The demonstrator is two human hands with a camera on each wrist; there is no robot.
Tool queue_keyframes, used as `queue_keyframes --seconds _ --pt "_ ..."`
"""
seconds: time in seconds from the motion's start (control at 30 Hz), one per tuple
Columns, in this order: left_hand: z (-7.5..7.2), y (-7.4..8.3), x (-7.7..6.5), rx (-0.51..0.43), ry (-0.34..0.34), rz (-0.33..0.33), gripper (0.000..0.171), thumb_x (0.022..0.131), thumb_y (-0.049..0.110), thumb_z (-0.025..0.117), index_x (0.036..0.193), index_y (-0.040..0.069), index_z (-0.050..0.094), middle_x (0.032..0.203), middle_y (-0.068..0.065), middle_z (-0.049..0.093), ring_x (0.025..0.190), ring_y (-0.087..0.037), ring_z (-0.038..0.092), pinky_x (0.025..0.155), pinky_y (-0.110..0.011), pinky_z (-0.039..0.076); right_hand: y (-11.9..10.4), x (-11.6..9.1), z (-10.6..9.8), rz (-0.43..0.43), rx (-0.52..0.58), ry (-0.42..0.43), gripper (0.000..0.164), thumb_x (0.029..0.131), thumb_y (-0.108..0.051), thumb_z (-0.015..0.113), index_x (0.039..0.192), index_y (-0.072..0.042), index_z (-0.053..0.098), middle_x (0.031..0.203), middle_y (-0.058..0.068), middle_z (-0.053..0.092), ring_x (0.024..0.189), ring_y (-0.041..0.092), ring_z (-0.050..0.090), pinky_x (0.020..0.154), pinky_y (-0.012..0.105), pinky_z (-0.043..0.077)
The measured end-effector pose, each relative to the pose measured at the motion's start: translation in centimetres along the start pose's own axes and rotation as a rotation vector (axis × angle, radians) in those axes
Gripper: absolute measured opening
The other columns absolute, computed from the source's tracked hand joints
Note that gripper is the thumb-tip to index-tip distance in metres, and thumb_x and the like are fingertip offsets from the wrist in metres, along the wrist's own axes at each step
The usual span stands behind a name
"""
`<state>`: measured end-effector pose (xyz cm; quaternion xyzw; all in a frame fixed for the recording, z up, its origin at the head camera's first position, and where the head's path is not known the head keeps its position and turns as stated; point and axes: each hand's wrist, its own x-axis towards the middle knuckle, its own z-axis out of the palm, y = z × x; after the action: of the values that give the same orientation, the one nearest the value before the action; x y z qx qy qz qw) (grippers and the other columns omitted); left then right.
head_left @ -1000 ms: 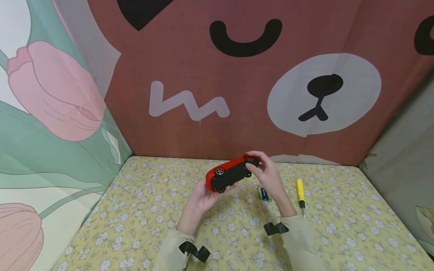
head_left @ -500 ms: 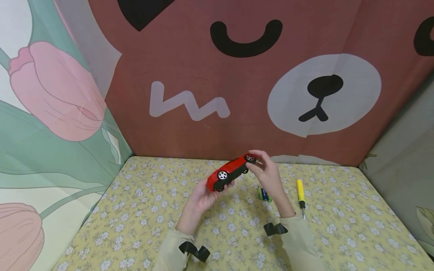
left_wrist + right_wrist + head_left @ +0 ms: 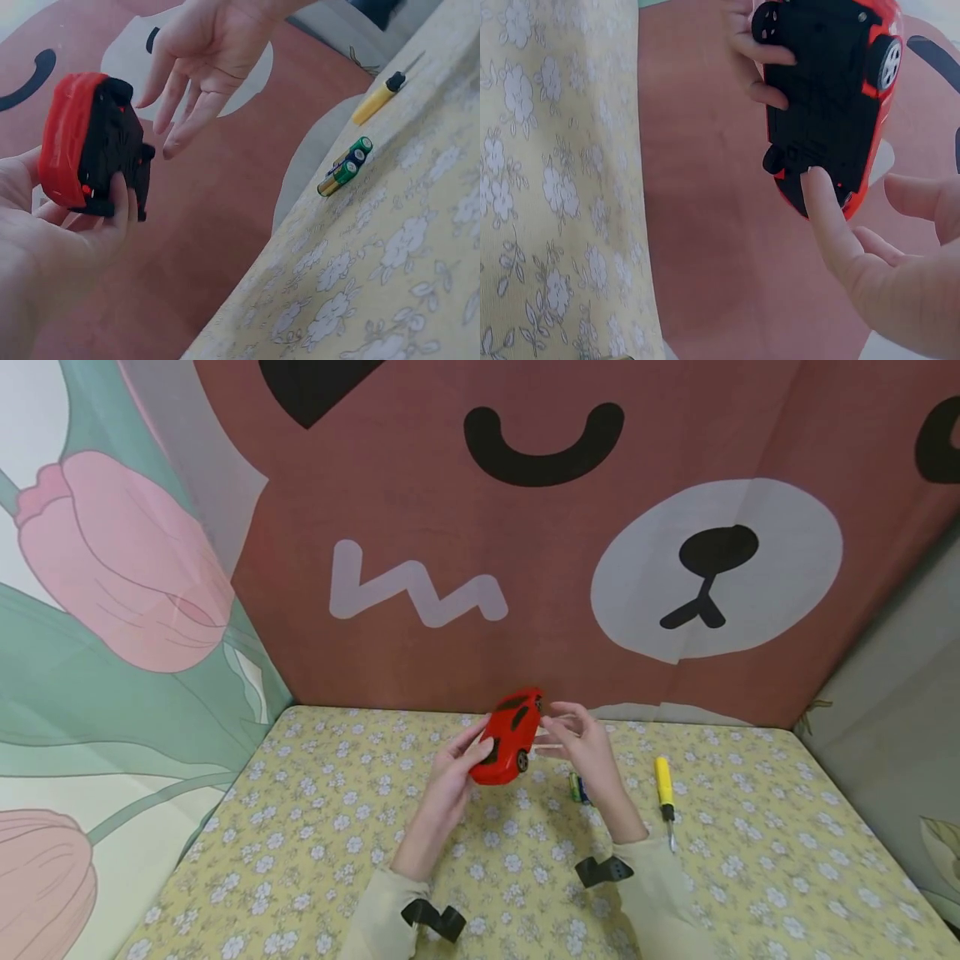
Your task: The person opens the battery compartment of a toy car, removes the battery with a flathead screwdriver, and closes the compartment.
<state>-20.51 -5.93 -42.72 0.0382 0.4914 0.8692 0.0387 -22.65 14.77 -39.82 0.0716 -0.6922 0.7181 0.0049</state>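
Note:
My left hand (image 3: 447, 770) grips a red toy car (image 3: 508, 745) above the table, thumb over one end and fingers beneath. The car stands tilted, its red top and dark windows toward the head camera. Its black underside (image 3: 821, 90) with wheels shows in the right wrist view. My right hand (image 3: 588, 750) is beside the car with fingers spread and loosely bent, holding nothing. A gap separates this hand from the car in the left wrist view. Three batteries (image 3: 346, 166), two green and one dark blue, lie together on the table, partly hidden behind the right hand in the head view.
A screwdriver (image 3: 664, 789) with a yellow handle lies on the table to the right of the right forearm. Flowered yellow cloth covers the table (image 3: 315, 827). A printed curtain (image 3: 420, 660) hangs along the far edge.
The car has turned from underside showing to red top showing, its far end swung up and leftward. My right hand has released that end. The left thumb now lies on top of the car.

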Motion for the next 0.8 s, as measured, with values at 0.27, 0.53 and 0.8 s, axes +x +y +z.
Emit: queue_keyframes --seconds 0.27,0.53,0.8 --pt "0.8 0.7 -0.7 0.335 0.04 0.152 0.051 0.096 0.011 0.075 0.144 0.005 0.061 0.154 -0.005 0.053 0.119 -0.025 0.061 0.092 -0.026 0.055 -0.1 -0.1 0.9 0.034 -0.014 -0.028 0.045 0.104 -0.012 0.064 0.143 0.004 0.05 0.118 0.022 0.066 0.085 0.016 0.073 0.082 0.045 0.061" --pt "1.6 0.9 -1.0 0.592 0.045 0.305 0.047 0.094 0.01 0.077 0.139 0.003 0.065 0.152 -0.006 0.055 0.124 -0.029 0.06 0.094 -0.031 0.054 0.2 -0.1 1.7 0.068 0.021 -0.002 0.047 0.103 -0.012 0.065 0.144 0.005 0.05 0.112 0.019 0.068 0.082 0.014 0.071 0.075 0.035 0.062" --pt "1.9 0.9 -1.2 0.623 0.033 0.354 0.044 0.096 0.012 0.075 0.139 0.003 0.066 0.151 -0.007 0.056 0.121 -0.032 0.061 0.089 -0.023 0.053 0.4 -0.1 1.9 0.067 0.038 0.05 0.042 0.103 -0.007 0.062 0.142 0.006 0.054 0.101 0.009 0.07 0.077 0.012 0.07 0.068 0.03 0.061"
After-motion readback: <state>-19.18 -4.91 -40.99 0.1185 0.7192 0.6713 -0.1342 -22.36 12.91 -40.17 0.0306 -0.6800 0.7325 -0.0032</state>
